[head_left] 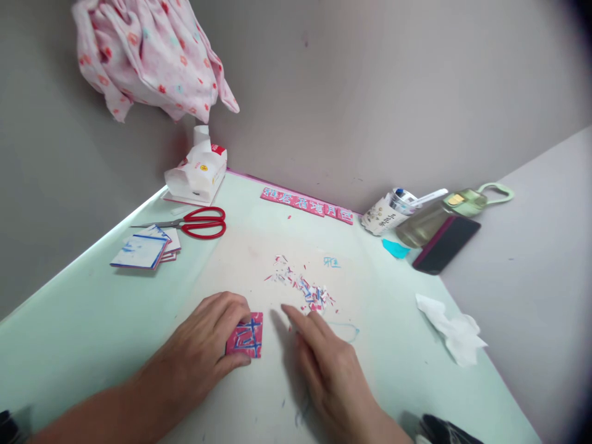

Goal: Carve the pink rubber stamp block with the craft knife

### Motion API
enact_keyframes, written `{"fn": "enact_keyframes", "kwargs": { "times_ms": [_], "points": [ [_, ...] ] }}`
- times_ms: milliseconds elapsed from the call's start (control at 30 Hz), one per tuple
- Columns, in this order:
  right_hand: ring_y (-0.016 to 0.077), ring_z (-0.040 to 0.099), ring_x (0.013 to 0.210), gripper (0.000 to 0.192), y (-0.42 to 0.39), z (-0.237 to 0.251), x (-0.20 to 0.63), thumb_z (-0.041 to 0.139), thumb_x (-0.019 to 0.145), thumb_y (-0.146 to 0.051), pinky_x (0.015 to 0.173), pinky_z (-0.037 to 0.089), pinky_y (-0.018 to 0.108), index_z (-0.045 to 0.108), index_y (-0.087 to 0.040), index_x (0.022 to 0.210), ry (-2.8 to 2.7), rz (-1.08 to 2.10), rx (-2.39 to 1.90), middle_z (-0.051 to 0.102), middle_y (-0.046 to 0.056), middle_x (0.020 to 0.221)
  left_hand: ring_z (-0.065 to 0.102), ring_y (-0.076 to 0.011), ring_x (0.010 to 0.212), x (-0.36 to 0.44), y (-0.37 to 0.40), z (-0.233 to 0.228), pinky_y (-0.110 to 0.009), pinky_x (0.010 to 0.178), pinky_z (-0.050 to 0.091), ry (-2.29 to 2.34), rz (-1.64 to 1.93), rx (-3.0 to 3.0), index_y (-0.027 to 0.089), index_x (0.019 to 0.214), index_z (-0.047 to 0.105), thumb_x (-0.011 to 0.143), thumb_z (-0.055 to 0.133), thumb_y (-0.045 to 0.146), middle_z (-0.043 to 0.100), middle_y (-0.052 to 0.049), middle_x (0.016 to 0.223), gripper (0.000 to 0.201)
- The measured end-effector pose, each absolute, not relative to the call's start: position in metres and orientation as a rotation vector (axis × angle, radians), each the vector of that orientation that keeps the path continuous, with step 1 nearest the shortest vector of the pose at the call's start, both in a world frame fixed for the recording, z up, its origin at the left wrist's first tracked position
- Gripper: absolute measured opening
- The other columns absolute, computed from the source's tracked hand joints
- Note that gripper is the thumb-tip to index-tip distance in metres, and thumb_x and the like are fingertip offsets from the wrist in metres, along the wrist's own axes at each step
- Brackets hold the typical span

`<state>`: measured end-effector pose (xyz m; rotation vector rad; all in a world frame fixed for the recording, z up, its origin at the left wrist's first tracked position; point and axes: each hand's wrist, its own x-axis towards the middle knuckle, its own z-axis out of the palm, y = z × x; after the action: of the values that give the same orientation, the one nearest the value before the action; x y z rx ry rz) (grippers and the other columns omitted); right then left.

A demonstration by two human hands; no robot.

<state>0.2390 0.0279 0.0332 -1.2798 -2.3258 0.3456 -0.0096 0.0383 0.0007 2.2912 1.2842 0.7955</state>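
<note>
- Our left hand (208,345) has its fingers (234,308) grasping a red paper square (246,336) marked in blue, pressed flat on the pale green surface (92,320).
- Our right hand (333,364) is released and holds nothing, index finger extended, touching the surface beside the square.
- Paper scraps (303,287) lie just beyond.
- Red scissors (198,222) and a stack of cards (145,248) sit well apart, far left.

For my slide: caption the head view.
Left hand holds a red square card; right hand reaches toward paper scraps.
</note>
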Motion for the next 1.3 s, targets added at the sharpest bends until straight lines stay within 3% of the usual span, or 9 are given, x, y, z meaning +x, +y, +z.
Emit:
{"fn": "enact_keyframes", "kwargs": {
  "times_ms": [67, 167, 233, 333, 433, 633, 967, 1300],
  "points": [
    [0.0183, 0.070, 0.082, 0.041, 0.033, 0.034, 0.247, 0.037, 0.103, -0.015, 0.066, 0.056, 0.028, 0.047, -0.021, 0.142, -2.171, 0.369, -1.370, 0.070, 0.009, 0.103, 0.064, -0.0236, 0.116, -0.016, 0.041, -0.001, -0.035, 0.098, 0.051, 1.213, 0.792, 2.304, 0.032, 0.121, 0.048, 0.088, 0.065, 0.012, 0.067, 0.002, 0.121, 0.042],
    [0.0140, 0.062, 0.065, 0.022, 0.038, 0.036, 0.255, 0.046, 0.104, -0.021, 0.057, 0.050, 0.024, 0.053, -0.022, 0.125, -2.040, 0.461, -1.476, 0.065, 0.001, 0.084, 0.053, -0.0278, 0.135, -0.024, 0.045, -0.002, -0.042, 0.112, 0.044, 1.206, 0.804, 2.309, 0.033, 0.131, 0.045, 0.089, 0.067, 0.021, 0.063, 0.000, 0.137, 0.049],
    [0.0127, 0.059, 0.062, 0.013, 0.039, 0.037, 0.255, 0.049, 0.104, -0.022, 0.056, 0.047, 0.023, 0.057, -0.022, 0.114, -2.059, 0.531, -1.458, 0.061, -0.001, 0.079, 0.051, -0.0318, 0.136, -0.023, 0.044, -0.002, -0.046, 0.110, 0.044, 1.328, 0.810, 2.263, 0.032, 0.130, 0.047, 0.083, 0.075, 0.029, 0.061, -0.003, 0.139, 0.055],
    [0.0134, 0.063, 0.071, 0.020, 0.035, 0.038, 0.250, 0.047, 0.106, -0.021, 0.063, 0.049, 0.024, 0.059, -0.024, 0.122, -2.192, 0.618, -1.318, 0.065, 0.001, 0.089, 0.061, -0.0334, 0.114, -0.015, 0.041, 0.000, -0.047, 0.094, 0.052, 1.484, 0.820, 2.229, 0.029, 0.119, 0.051, 0.073, 0.082, 0.036, 0.064, -0.005, 0.122, 0.056],
    [0.0144, 0.064, 0.071, 0.026, 0.031, 0.040, 0.242, 0.041, 0.109, -0.021, 0.064, 0.049, 0.026, 0.058, -0.023, 0.129, -2.358, 0.612, -1.197, 0.066, 0.003, 0.092, 0.063, -0.0313, 0.102, -0.006, 0.037, 0.002, -0.047, 0.088, 0.053, 1.513, 0.819, 2.230, 0.027, 0.114, 0.053, 0.075, 0.076, 0.031, 0.065, -0.004, 0.112, 0.045],
    [0.0173, 0.061, 0.074, 0.029, 0.027, 0.040, 0.238, 0.036, 0.108, -0.017, 0.063, 0.049, 0.028, 0.057, -0.016, 0.128, -2.492, 0.520, -1.115, 0.063, 0.006, 0.091, 0.062, -0.0261, 0.118, -0.006, 0.033, 0.006, -0.041, 0.099, 0.052, 1.416, 0.862, 2.189, 0.030, 0.130, 0.049, 0.084, 0.051, 0.016, 0.063, -0.003, 0.130, 0.048],
    [0.0169, 0.058, 0.065, 0.032, 0.022, 0.039, 0.239, 0.037, 0.107, -0.016, 0.056, 0.045, 0.028, 0.057, -0.017, 0.133, -2.563, 0.404, -1.132, 0.061, 0.004, 0.086, 0.065, -0.0267, 0.111, -0.008, 0.039, 0.005, -0.042, 0.095, 0.056, 1.411, 0.832, 2.154, 0.028, 0.118, 0.056, 0.095, 0.059, 0.031, 0.069, -0.004, 0.118, 0.024],
    [0.0169, 0.058, 0.065, 0.033, 0.025, 0.031, 0.242, 0.041, 0.106, -0.015, 0.057, 0.047, 0.029, 0.058, -0.018, 0.134, -2.459, 0.404, -1.209, 0.061, 0.004, 0.087, 0.063, -0.0257, 0.112, -0.007, 0.038, 0.003, -0.042, 0.095, 0.052, 1.389, 0.854, 2.137, 0.029, 0.119, 0.055, 0.097, 0.058, 0.030, 0.066, -0.002, 0.118, 0.023]
  ]
}}
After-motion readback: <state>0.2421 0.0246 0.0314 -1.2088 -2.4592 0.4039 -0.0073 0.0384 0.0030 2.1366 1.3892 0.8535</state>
